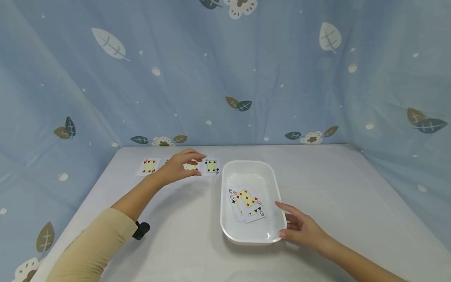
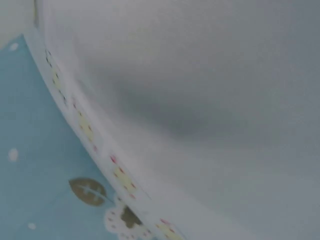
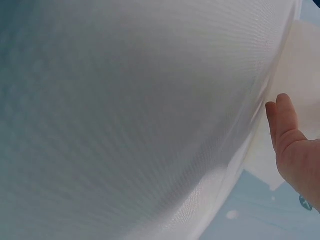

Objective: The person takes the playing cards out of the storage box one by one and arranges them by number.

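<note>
At the back of the white table (image 1: 183, 235) lies a row of playing cards: a red four (image 1: 148, 166) at the left and a black four (image 1: 211, 166) at the right. My left hand (image 1: 183, 166) reaches over the row, finger and thumb curled about a card (image 1: 192, 167) between those two. A white tray (image 1: 248, 239) stands to the right with several cards (image 1: 247, 201) lying face up in it. My right hand (image 1: 299, 227) rests open against the tray's near right rim. The right wrist view shows a finger (image 3: 282, 125) beside the tray wall (image 3: 150, 110).
A blue leaf-print cloth (image 1: 225, 78) hangs behind and at both sides of the table. The left wrist view is blurred and shows the card row (image 2: 82, 125) along the table's far edge. A black wrist mount (image 1: 141, 230) sits under my left sleeve.
</note>
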Demonstrator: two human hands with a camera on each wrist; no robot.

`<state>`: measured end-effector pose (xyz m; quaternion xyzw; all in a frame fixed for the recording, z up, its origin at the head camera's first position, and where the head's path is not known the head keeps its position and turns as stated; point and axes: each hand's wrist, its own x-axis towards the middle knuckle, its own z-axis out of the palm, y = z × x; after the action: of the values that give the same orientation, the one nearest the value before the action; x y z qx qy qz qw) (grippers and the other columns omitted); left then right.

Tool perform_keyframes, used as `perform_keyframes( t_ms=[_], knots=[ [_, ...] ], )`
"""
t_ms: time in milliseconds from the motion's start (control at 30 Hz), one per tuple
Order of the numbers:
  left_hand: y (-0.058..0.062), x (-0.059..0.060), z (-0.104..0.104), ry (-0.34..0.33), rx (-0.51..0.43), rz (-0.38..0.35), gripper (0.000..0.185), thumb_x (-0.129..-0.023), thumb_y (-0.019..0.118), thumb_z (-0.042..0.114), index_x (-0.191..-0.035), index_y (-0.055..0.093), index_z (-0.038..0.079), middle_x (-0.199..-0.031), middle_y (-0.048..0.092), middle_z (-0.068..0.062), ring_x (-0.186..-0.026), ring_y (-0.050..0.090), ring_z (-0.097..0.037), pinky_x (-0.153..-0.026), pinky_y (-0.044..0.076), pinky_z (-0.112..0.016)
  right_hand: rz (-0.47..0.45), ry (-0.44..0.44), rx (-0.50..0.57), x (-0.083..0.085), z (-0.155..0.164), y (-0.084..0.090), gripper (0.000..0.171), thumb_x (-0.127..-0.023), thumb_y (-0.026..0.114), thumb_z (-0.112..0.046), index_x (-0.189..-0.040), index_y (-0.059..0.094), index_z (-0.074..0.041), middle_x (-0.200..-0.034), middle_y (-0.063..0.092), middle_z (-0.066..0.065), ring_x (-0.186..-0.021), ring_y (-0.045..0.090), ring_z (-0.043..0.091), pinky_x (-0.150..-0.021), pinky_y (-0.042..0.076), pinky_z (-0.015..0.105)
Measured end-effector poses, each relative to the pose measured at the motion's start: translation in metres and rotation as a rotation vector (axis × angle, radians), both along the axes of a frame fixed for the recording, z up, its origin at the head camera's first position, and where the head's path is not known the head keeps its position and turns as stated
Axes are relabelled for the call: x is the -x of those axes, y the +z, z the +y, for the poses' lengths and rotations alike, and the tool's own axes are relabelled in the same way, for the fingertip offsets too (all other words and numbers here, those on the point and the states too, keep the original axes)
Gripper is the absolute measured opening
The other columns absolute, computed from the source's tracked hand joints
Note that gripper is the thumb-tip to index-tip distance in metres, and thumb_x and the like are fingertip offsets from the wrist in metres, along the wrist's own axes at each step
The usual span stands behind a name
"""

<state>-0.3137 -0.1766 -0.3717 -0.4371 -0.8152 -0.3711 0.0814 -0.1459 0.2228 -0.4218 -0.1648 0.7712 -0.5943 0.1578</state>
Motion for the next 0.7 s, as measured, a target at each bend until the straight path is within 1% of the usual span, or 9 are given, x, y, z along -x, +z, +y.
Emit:
perform_keyframes(
  t_ms=[100, 200, 300, 367, 433, 533, 700],
  knots=[
    [0.001, -0.002, 0.011, -0.034, -0.012, -0.028, 0.053, -0.074, 0.079, 0.007, -0.123, 0.060, 0.002, -0.115, 0.059, -0.010, -0.098, 0.062, -0.021, -0.086, 0.053, -0.032, -0.003, 0.006, 0.012, 0.000, 0.001, -0.001, 0.074, -0.086, 0.067, -0.006, -0.147, 0.025, -0.002, -0.128, 0.046, 0.039, -0.103, 0.064, 0.030, -0.080, 0.054, 0.027],
    [0.002, -0.003, 0.023, -0.057, 0.006, -0.032, 0.052, -0.075, 0.079, 0.011, -0.123, 0.060, 0.005, -0.114, 0.059, -0.006, -0.099, 0.060, -0.018, -0.085, 0.053, -0.032, -0.002, 0.010, 0.025, 0.000, 0.001, -0.001, 0.074, -0.086, 0.066, -0.005, -0.147, 0.025, -0.003, -0.128, 0.046, 0.038, -0.104, 0.064, 0.028, -0.080, 0.054, 0.027],
    [0.003, -0.002, 0.036, -0.092, 0.014, -0.040, 0.051, -0.076, 0.078, 0.012, -0.124, 0.061, 0.007, -0.112, 0.059, -0.004, -0.100, 0.059, -0.017, -0.085, 0.053, -0.033, -0.006, 0.003, 0.025, 0.000, 0.002, 0.000, 0.074, -0.086, 0.067, -0.006, -0.147, 0.025, -0.004, -0.129, 0.046, 0.038, -0.104, 0.064, 0.026, -0.079, 0.054, 0.027],
    [0.004, -0.002, 0.045, -0.126, 0.012, -0.055, 0.051, -0.076, 0.079, 0.012, -0.124, 0.061, 0.007, -0.111, 0.059, -0.005, -0.101, 0.060, -0.018, -0.085, 0.053, -0.033, 0.000, -0.001, 0.019, 0.000, 0.002, 0.001, 0.074, -0.086, 0.067, -0.006, -0.147, 0.025, -0.003, -0.129, 0.046, 0.039, -0.103, 0.064, 0.027, -0.079, 0.054, 0.027],
    [0.004, -0.002, 0.054, -0.156, 0.017, -0.080, 0.053, -0.075, 0.079, 0.011, -0.124, 0.061, 0.007, -0.110, 0.059, -0.006, -0.101, 0.060, -0.022, -0.086, 0.053, -0.031, 0.001, -0.004, 0.010, 0.000, 0.002, 0.001, 0.074, -0.086, 0.067, -0.007, -0.147, 0.025, -0.003, -0.128, 0.046, 0.039, -0.102, 0.064, 0.026, -0.079, 0.054, 0.027],
    [0.004, -0.002, 0.068, -0.195, 0.049, -0.115, 0.055, -0.074, 0.080, 0.010, -0.125, 0.060, 0.007, -0.112, 0.059, -0.007, -0.103, 0.059, -0.025, -0.087, 0.052, -0.028, 0.001, -0.008, 0.004, 0.001, 0.001, 0.001, 0.074, -0.086, 0.068, -0.007, -0.147, 0.026, -0.003, -0.129, 0.046, 0.039, -0.102, 0.064, 0.025, -0.079, 0.054, 0.027],
    [0.003, -0.001, 0.090, -0.246, 0.090, -0.148, 0.056, -0.074, 0.080, 0.011, -0.126, 0.059, 0.007, -0.113, 0.060, -0.004, -0.106, 0.059, -0.021, -0.089, 0.050, -0.023, -0.002, -0.013, -0.001, 0.001, 0.000, -0.001, 0.074, -0.085, 0.068, -0.007, -0.147, 0.027, -0.004, -0.129, 0.045, 0.038, -0.102, 0.064, 0.025, -0.078, 0.054, 0.027]
  ],
)
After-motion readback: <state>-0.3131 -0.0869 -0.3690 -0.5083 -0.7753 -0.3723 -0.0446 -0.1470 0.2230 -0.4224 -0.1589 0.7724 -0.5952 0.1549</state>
